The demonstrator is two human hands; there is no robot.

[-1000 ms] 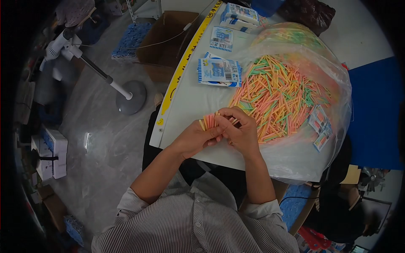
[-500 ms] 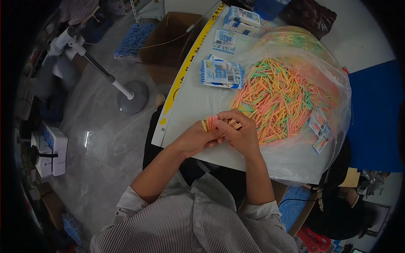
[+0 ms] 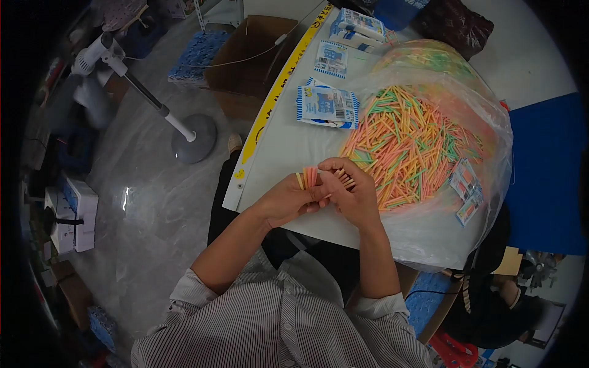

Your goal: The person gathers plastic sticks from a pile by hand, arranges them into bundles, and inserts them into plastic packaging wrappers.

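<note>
My left hand (image 3: 287,200) is closed around a small bunch of thin pink and yellow sticks (image 3: 308,178), whose ends fan out above the fingers. Touching it, my right hand (image 3: 357,199) grips more of the same sticks (image 3: 346,178), their pale ends showing beside the thumb. Both hands meet over the table's near edge, and the fingertips between them are partly hidden. Just beyond lies a big heap of pink, yellow, orange and green sticks (image 3: 411,147) inside an open clear plastic bag (image 3: 423,242). Small printed packets (image 3: 464,175) rest on the heap's right side.
Blue-and-white printed packets (image 3: 328,105) lie on the white table (image 3: 276,147), with a stack of packets (image 3: 359,27) farther back. A cardboard box (image 3: 245,61) and a standing fan (image 3: 193,138) are on the floor at left. Another person (image 3: 491,313) sits at right.
My right thumb and fingers have shifted slightly over the sticks, and the bunch in my left hand fans out a little more. The whole view has moved slightly.
</note>
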